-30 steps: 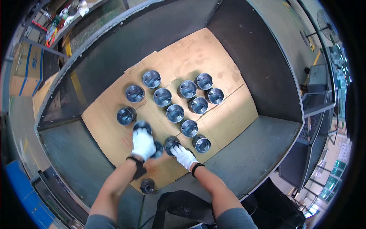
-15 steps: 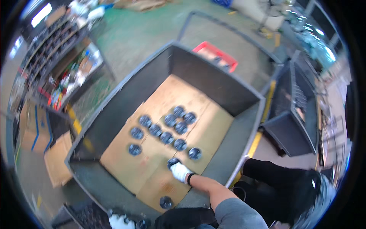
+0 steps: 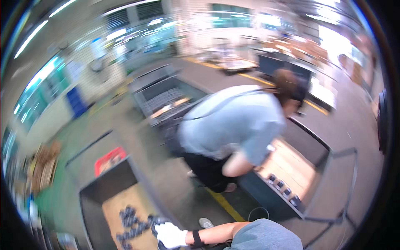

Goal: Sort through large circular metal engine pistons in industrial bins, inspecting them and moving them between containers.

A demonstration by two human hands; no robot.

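Note:
In the head view, my right hand, in a white glove with a black wrist band, is closed at the lower edge, over the near right wall of a grey metal bin. A dark round part lies against its fingers and looks held, though blur hides the exact grip. Inside the bin, more dark round parts sit clustered on a cardboard liner. My left hand is out of view.
A co-worker in a light blue top bends over a second cardboard-lined bin with several dark parts along its near side. Behind stands a bin full of parts. A red crate sits beyond my bin.
The view has swung right and up, bringing the co-worker and second bin into sight. My right hand has come away from the liner to the bin's edge; my left glove has left the picture.

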